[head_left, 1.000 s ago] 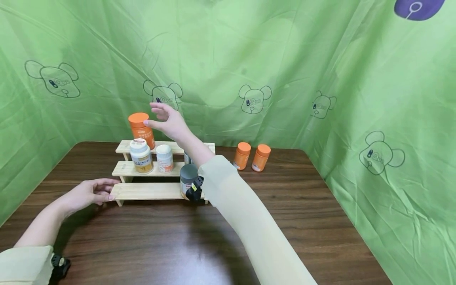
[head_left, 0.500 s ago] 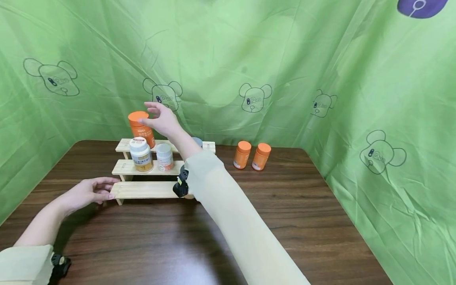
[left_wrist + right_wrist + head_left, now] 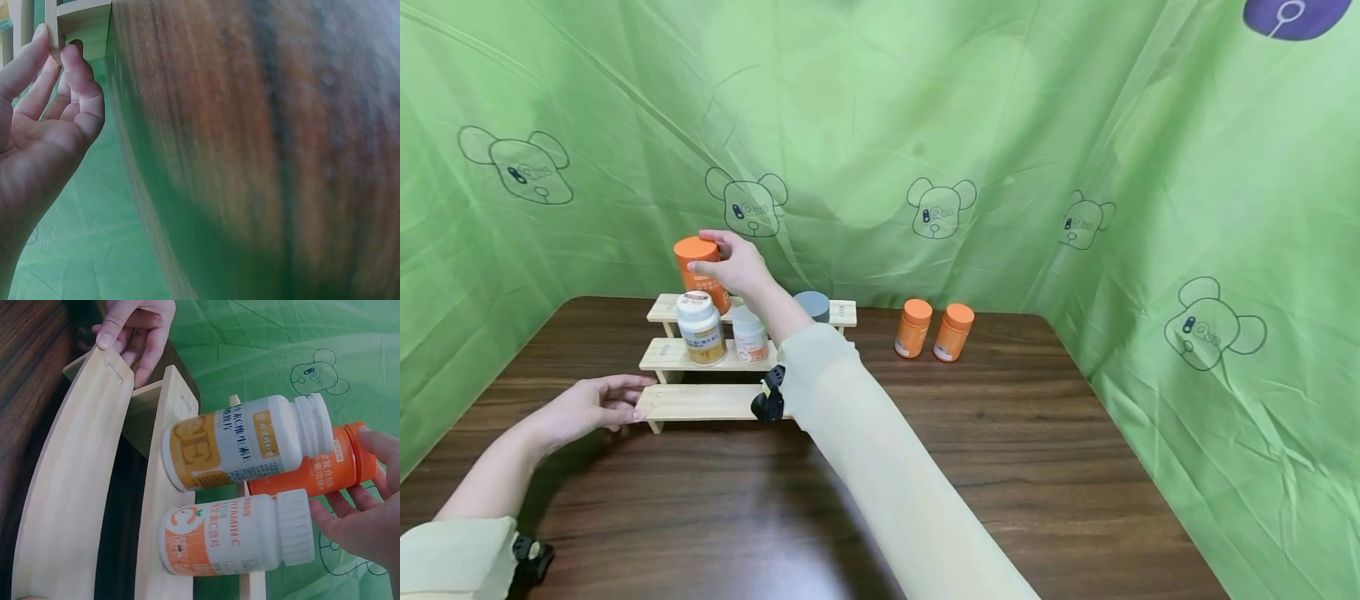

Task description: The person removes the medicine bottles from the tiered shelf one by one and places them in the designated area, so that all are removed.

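A three-tier wooden stand [image 3: 707,402] stands on the table. My left hand [image 3: 580,410] pinches the left end of its lowest step, thumb on top and fingers under. On the top step is a large orange pill bottle [image 3: 696,250], upright. My right hand [image 3: 741,268] grips it near the lid, its thumb on one side and fingers on the other in the right wrist view. The middle step bears a white bottle with a gold label [image 3: 237,440] and a smaller white vitamin C bottle [image 3: 234,534].
A jar with a grey lid [image 3: 812,306] sits at the right of the top step, partly behind my right forearm. Two small orange bottles [image 3: 913,329] stand on the dark wooden table [image 3: 1037,433] right of the stand. Green cloth [image 3: 850,125] hangs behind.
My right hand has moved left and slightly down to the large orange bottle and closed on its upper part. The left hand stays at the stand's end.
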{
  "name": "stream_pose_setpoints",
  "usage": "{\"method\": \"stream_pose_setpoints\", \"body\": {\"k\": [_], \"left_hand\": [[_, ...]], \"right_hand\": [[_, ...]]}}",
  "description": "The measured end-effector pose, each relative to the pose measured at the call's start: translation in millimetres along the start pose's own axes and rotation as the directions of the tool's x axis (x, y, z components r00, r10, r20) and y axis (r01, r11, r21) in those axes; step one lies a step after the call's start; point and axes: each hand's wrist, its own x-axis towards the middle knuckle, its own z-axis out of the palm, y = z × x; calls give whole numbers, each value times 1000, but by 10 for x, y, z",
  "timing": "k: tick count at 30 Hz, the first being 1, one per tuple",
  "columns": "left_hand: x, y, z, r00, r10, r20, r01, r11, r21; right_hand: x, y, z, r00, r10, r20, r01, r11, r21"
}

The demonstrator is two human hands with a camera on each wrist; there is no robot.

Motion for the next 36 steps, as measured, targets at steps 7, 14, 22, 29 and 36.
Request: {"method": "stream_pose_setpoints", "body": {"k": [7,14,22,29,36], "left_hand": [[8,-6,1,1000,-11,-8,11,1000,11],[15,0,1,1000,-13,-7,13,1000,21],[13,7,-2,1000,-27,-11,28,999,29],[19,18,13,999,-31,-14,32,999,30],[7,17,8,1000,-19,-18,20,1000,19]], "right_hand": [[-41,25,54,997,28,-69,-23,997,69],[-50,43,113,993,17,-117,-3,993,120],[-29,72,121,987,-11,-163,37,987,158],[-20,-66,118,984,-36,-177,64,986,154],[-27,-220,1,984,-55,-170,82,985,154]]}}
